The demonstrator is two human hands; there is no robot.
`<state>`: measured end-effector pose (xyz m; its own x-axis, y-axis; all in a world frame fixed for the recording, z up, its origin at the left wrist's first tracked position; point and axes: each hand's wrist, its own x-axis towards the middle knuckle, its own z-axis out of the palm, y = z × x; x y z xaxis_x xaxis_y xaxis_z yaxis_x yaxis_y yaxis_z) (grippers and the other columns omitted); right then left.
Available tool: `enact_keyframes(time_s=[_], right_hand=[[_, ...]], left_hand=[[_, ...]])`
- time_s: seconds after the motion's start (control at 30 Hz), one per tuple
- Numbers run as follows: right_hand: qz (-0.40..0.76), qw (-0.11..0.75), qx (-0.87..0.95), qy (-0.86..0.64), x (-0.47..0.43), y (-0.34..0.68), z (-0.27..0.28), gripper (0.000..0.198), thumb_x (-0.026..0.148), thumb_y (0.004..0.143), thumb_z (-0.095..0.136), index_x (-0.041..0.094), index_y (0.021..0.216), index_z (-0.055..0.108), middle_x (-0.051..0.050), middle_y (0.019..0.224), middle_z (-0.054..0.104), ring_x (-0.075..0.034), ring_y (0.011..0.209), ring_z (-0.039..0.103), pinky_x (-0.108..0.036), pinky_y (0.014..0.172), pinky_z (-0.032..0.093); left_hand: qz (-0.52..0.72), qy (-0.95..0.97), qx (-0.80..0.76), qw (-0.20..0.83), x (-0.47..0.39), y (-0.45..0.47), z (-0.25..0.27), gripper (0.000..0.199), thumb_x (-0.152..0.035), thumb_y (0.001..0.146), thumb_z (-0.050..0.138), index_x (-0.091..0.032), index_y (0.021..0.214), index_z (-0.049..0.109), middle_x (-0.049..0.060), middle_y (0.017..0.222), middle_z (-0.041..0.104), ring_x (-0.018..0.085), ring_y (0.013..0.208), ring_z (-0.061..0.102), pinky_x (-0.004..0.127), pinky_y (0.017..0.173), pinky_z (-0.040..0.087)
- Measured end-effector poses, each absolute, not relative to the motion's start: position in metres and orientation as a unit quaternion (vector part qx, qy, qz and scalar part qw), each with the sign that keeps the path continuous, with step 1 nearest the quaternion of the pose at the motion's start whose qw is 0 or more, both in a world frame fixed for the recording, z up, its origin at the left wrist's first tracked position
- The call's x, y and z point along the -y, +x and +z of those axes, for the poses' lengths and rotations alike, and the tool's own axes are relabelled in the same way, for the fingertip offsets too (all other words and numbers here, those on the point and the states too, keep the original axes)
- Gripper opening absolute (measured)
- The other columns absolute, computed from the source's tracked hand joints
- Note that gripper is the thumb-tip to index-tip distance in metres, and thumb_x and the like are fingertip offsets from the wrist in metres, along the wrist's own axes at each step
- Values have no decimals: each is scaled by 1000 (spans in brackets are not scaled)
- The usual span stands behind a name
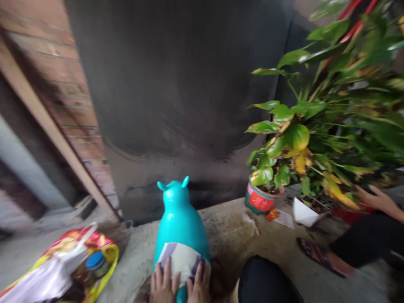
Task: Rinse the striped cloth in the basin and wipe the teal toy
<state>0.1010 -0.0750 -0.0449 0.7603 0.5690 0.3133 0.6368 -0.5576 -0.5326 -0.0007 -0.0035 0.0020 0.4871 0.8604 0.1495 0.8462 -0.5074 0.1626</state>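
At 6 o'clock in the view, the left hand (162,284) and the right hand (199,286) lie side by side, fingers (166,271) spread flat, pressing a pale cloth (181,259) against the teal animal-shaped container (179,219) standing on the concrete floor (227,235). At 3 o'clock, another person's hand (377,198) reaches beside a leafy potted plant (261,198); a yellow bag (72,261) lies at 8 o'clock

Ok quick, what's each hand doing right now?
Left hand: open, fingers flat on the cloth against the teal toy.
Right hand: open, fingers pressing the same cloth.
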Motion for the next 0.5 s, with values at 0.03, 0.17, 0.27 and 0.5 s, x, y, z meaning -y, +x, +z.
enact_keyframes(time_s=[0.03, 0.17, 0.27, 0.5], right_hand=[[-59, 309, 360, -878, 74, 102, -51, 46, 31, 89, 46, 6, 126, 56, -26, 132, 51, -35, 124, 49, -47, 96, 48], [-65, 299, 407, -861, 69, 103, -72, 31, 31, 90, 44, 18, 100, 70, -18, 125, 58, -36, 126, 47, -54, 103, 40], [-70, 300, 404, -861, 63, 109, -84, 40, 41, 92, 35, 22, 98, 70, -15, 121, 62, -35, 124, 49, -57, 101, 40], [-55, 280, 391, -875, 34, 141, -77, 82, 68, 86, 26, 2, 126, 54, -30, 128, 51, -40, 120, 50, -53, 91, 48]], left_hand=[[105, 849, -515, 52, 7, -2, 3, 36, -22, 82, 56, -29, 116, 65, 0, 138, 55, 28, 136, 39, 46, 112, 33], [75, 814, -564, 121, 18, -6, -1, 47, -23, 90, 41, -21, 136, 48, 1, 148, 43, 25, 142, 27, 42, 116, 29], [67, 806, -568, 152, 19, -7, -4, 50, -23, 89, 39, -19, 138, 45, 2, 150, 38, 26, 144, 19, 43, 118, 25], [82, 759, -626, 161, 0, 1, -12, 59, -45, 78, 57, -34, 135, 48, 1, 139, 53, 30, 140, 32, 51, 113, 34]])
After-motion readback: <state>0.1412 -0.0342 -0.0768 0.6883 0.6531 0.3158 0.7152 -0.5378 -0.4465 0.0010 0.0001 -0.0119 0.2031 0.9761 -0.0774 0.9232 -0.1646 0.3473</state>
